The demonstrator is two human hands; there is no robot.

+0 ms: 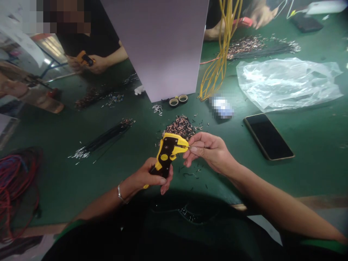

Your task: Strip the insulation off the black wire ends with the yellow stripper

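Note:
My left hand (pixel 159 175) is wrapped round the handles of a yellow and black wire stripper (pixel 166 154), its jaws turned to the right. Close against those jaws, my right hand (pixel 208 150) pinches a thin wire (pixel 189 146), of which only a short bit shows at the fingertips. Just beyond the tool lies a heap of short dark wire pieces with bare copper ends (pixel 181 127). Small black scraps (pixel 191 174) are scattered on the green table below my right hand. A bundle of black wires with pale metal tips (pixel 103 141) lies to the left.
A tall pale panel (pixel 163 47) stands at the back, with two tape rolls (pixel 178 100) at its foot. Yellow wires (pixel 217 69) hang beside it. A phone (pixel 268 136) and plastic bag (pixel 288 83) lie right, red cables (pixel 16 181) left. Across the table, co-workers' hands (pixel 95 63) hold tools.

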